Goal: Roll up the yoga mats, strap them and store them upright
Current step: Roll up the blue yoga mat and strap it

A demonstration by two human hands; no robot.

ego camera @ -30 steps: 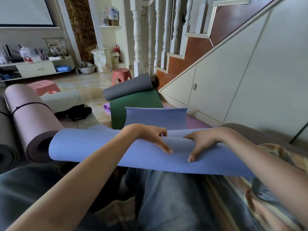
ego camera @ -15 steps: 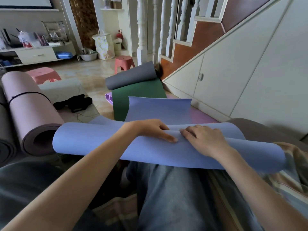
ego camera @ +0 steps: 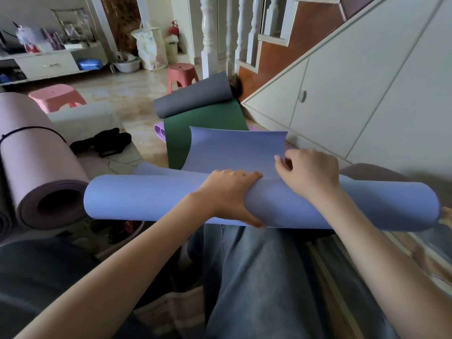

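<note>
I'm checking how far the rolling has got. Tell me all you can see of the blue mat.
The matte periwinkle-blue foam yoga mat lies mostly rolled into a long tube across the person's lap. Its unrolled tail rises beyond it, far edge curling. The left hand wraps the roll in a grip, thumb underneath; the right hand rests on top, fingers curled at the tail.

Glossy tiled floor (ego camera: pixel 127 94); white-balustered staircase (ego camera: pixel 244 33) over cupboard doors (ego camera: pixel 342 99); low shelf unit (ego camera: pixel 46 64), seemingly cluttered.
</note>
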